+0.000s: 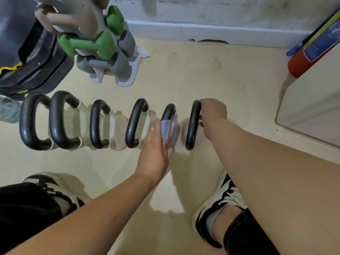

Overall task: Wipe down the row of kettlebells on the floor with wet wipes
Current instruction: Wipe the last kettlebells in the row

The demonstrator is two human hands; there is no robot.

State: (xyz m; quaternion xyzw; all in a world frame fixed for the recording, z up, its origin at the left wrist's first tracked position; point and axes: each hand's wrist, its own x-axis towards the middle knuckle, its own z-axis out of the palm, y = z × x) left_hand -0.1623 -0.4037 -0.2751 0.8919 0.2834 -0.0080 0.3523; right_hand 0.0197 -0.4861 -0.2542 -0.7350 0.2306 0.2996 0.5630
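Note:
Several kettlebells with black handles stand in a row on the beige floor, from the leftmost handle (29, 122) to the rightmost handle (192, 126). My right hand (213, 111) grips the top of that rightmost handle. My left hand (153, 153) presses a pale, bluish wet wipe (164, 129) against the pinkish body of the second kettlebell from the right (174, 129). The left kettlebells have cream bodies, partly hidden behind their handles.
A rack of green, grey and beige dumbbells (103, 45) stands behind the row at left, beside stacked black weight plates (31, 57). A red fire extinguisher (305, 57) and a pale cabinet (312, 103) stand at right. My two shoes (219, 203) rest on the floor below.

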